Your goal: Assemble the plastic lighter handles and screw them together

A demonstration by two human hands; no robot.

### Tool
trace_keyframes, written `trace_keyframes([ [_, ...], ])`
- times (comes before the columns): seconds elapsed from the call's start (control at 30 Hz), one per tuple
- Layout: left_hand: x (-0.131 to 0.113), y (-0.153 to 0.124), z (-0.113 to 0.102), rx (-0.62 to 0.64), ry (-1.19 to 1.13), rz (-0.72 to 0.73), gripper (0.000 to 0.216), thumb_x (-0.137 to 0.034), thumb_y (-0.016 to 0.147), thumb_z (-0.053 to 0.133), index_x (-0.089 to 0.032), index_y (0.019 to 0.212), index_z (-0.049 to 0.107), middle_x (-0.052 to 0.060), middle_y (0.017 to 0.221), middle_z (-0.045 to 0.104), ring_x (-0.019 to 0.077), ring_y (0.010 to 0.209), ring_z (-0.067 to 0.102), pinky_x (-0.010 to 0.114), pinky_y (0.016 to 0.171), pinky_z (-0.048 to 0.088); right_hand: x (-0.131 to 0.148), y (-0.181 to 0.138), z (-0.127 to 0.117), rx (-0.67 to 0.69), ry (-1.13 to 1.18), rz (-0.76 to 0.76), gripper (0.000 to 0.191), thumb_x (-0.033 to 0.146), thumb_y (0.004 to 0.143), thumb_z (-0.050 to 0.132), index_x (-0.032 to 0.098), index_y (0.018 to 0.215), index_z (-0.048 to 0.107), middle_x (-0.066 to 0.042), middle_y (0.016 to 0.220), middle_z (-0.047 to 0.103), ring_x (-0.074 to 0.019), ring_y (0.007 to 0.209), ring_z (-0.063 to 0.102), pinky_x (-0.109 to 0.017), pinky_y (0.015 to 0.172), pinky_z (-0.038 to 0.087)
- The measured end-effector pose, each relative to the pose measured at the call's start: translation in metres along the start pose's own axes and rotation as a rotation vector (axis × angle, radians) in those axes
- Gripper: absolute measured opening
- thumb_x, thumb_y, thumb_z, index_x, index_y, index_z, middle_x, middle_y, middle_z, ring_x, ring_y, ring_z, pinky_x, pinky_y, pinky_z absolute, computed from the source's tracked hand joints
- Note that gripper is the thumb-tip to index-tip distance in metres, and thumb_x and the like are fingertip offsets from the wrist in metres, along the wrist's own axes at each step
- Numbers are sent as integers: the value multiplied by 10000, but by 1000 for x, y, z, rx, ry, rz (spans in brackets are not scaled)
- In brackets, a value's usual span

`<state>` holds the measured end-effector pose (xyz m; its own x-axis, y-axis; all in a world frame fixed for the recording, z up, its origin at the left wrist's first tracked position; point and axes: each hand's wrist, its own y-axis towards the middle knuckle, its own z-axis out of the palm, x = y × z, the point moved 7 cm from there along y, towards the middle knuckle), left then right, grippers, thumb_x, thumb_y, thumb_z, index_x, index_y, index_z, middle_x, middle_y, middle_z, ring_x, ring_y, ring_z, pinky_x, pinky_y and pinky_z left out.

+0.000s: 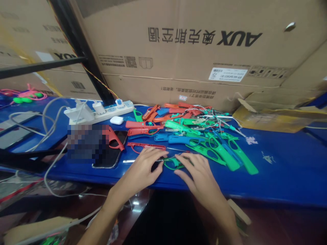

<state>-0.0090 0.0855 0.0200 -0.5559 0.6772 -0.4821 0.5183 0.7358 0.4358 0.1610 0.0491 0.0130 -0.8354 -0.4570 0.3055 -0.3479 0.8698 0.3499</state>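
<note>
Between my two hands, low over the blue table, is a green lighter handle shell [173, 163] with a metal tube [129, 161] pointing left. My left hand [147, 165] has its thumb and fingers closed around the area where tube and shell meet. At the shell's right part, my right hand [196, 169] grips with bent fingers; they partly cover it. Just behind lies a red shell half [157, 147] and a thin screwdriver-like rod [176, 149]. A heap of green shells [224, 153], blue shells [186, 140] and red shells [143, 125] spreads beyond.
A black phone [120, 149] with a red shell [114, 139] on it lies left. Behind it are a power strip [120, 109] with chargers and a white earbud case [117, 120]. A large cardboard box [178, 68] stands at the back, a black frame post [74, 37] left.
</note>
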Motion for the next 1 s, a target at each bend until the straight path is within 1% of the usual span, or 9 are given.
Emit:
trace_keyframes([
  [0.1, -3, -1, -2, -29, 88, 13, 300, -155, 980, 563, -215, 1254, 668, 69, 1199, 747, 251, 1105, 668, 491, 1031, 468, -1, 1, 0, -13, 20, 6, 315, 348, 1051, 534, 284, 1332, 659, -83, 1269, 664, -259, 1165, 601, -476, 1012, 476],
  [0.17, -5, -3, -5, -60, 170, 18, 281, -178, 992, 568, -202, 1252, 672, 76, 1191, 750, 266, 1086, 663, 502, 997, 479, -1, 0, 0, -25, 33, 6, 306, 313, 1051, 533, 283, 1326, 665, -84, 1259, 664, -253, 1152, 605, -457, 1001, 487],
  [0.23, -6, -4, -6, -74, 214, 19, 241, -196, 1001, 573, -203, 1211, 691, 75, 1172, 746, 273, 1062, 654, 494, 945, 494, -2, -1, -1, -37, 38, 10, 311, 301, 1053, 525, 278, 1330, 664, -91, 1249, 665, -251, 1139, 610, -445, 986, 500],
  [0.33, -5, -4, -7, -74, 171, 17, 172, -200, 1016, 568, -192, 1099, 719, 78, 1113, 720, 254, 1017, 649, 444, 873, 513, -2, -2, -2, -37, 37, 11, 316, 307, 1057, 514, 280, 1333, 664, -94, 1243, 667, -249, 1119, 618, -439, 968, 513],
  [0.4, -4, -3, -7, -75, 109, 19, 160, -198, 1026, 562, -178, 1061, 717, 76, 1080, 703, 234, 996, 650, 434, 890, 514, -2, -2, -2, -36, 29, 7, 333, 308, 1058, 510, 285, 1361, 647, -94, 1247, 666, -247, 1114, 618, -438, 967, 516],
  [0.5, -2, -2, -6, -66, 36, 10, 147, -203, 1032, 565, -179, 1039, 710, 64, 1049, 692, 217, 983, 646, 442, 949, 499, -1, -2, -2, -34, 21, 2, 354, 287, 1060, 502, 301, 1391, 627, -91, 1251, 661, -244, 1110, 615, -438, 964, 517],
  [0.57, -1, -2, -6, -63, 0, -4, 137, -202, 1030, 572, -181, 1035, 708, 61, 1044, 688, 213, 986, 640, 435, 958, 496, -1, -2, -2, -30, 25, 2, 348, 272, 1060, 499, 306, 1377, 637, -91, 1249, 657, -243, 1105, 613, -436, 957, 517],
  [0.73, -1, -1, -8, -88, -38, -10, 114, -180, 1015, 593, -178, 1008, 708, 64, 1039, 685, 213, 984, 639, 405, 930, 507, 0, -1, -1, -27, 36, -1, 329, 253, 1048, 523, 296, 1343, 661, -93, 1244, 649, -242, 1095, 609, -432, 954, 512],
  [1.0, -2, 1, -10, -127, -38, -25, 103, -174, 1006, 607, -176, 975, 706, 57, 1024, 695, 202, 961, 657, 392, 909, 520, -1, -2, 1, -23, 22, -8, 350, 240, 1038, 541, 305, 1359, 665, -96, 1234, 651, -249, 1089, 612, -429, 933, 518],
])
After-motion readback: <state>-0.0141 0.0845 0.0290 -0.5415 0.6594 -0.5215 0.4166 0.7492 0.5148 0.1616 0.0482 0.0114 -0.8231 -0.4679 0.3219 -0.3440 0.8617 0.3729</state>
